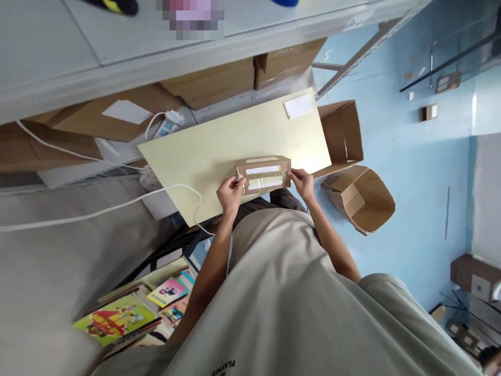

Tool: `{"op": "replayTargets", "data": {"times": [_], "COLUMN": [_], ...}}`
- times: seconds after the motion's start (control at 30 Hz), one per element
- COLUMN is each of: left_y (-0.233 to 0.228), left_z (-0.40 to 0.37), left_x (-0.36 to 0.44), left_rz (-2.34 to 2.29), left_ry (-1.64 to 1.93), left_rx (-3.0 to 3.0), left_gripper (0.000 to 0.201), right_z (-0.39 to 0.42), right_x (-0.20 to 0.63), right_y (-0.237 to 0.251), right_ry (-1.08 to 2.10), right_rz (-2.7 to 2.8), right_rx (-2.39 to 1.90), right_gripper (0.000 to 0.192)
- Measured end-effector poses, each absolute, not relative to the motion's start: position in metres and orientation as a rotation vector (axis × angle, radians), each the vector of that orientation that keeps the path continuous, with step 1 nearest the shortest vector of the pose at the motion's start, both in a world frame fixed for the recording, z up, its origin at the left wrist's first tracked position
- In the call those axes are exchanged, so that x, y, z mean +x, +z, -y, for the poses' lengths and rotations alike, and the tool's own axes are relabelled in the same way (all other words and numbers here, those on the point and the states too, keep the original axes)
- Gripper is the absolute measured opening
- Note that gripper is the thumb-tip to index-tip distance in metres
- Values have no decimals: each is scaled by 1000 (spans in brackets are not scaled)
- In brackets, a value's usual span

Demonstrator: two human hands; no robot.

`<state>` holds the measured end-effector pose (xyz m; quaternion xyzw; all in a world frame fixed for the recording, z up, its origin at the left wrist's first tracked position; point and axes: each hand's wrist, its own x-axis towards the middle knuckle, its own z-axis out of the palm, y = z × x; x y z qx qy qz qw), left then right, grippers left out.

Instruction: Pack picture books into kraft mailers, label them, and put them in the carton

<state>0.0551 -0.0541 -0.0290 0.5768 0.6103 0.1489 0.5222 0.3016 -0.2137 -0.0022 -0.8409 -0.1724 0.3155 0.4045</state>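
Centrally in the frame: one brown parcel (263, 174), taped with pale strips, lying flat on the pale yellow bench (219, 146) near its lower edge. Long axis runs left to right across the picture, tilted slightly upward toward the right; broad taped face up. Left hand (230, 193): at the parcel's left end, fingers curled in a grip pinching that end. Right hand (302, 181): at the parcel's right end, fingertips pressed against it. White label (298, 106): on the bench, upper right corner. White cable (117, 204): crossing the bench's lower left edge. Open cardboard box (362, 197): on the blue floor, right of the bench, mouth tipped sideways. Books (136, 308): stacked at lower left of the frame.
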Motion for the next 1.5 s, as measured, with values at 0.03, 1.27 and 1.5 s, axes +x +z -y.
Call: {"op": "replayTargets", "data": {"times": [0.03,1.27,1.5], "left_y": [-28,-184,-246], "left_z": [56,184,129], "left_x": [57,648,688], "left_rz": [-1448,-524,-638], "left_ry": [341,-143,-120], "left_rx": [1390,2183,2026], "left_gripper": [22,61,59], "right_z": [222,410,352], "right_x": [300,616,666], "right_y": [2,-215,-277], "right_ry": [778,638,814], "right_rz": [427,-617,-709], "right_rx": [-2132,-1839,-1737], "right_gripper": [56,55,31]}}
